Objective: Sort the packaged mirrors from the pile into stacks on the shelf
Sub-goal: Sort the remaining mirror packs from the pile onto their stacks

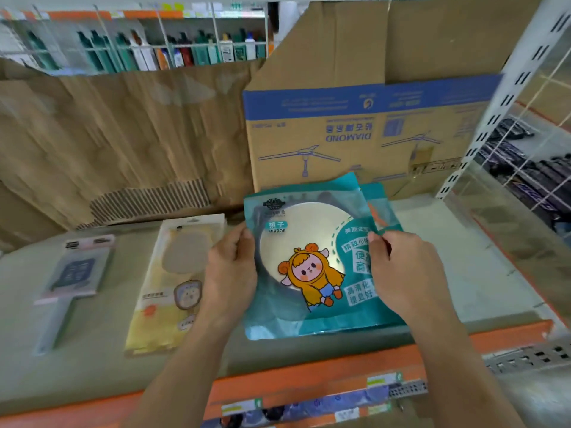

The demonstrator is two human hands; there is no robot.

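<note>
A teal packaged round mirror [309, 261] with a cartoon figure lies on top of other teal packs on the shelf [457, 257], right of centre. My left hand [231, 270] holds its left edge and my right hand [404, 273] holds its right edge. Another teal pack [378, 202] sticks out behind it. A yellow packaged hand mirror [173, 282] lies to the left, on a small stack. Further left lies a pink and grey packaged hand mirror [74, 273].
A cardboard box with blue print [355, 131] stands behind the teal packs. Torn brown cardboard [123, 140] lines the back on the left. A white slotted upright [494, 103] and wire mesh bound the right side. The shelf's orange front edge [309, 381] carries price labels.
</note>
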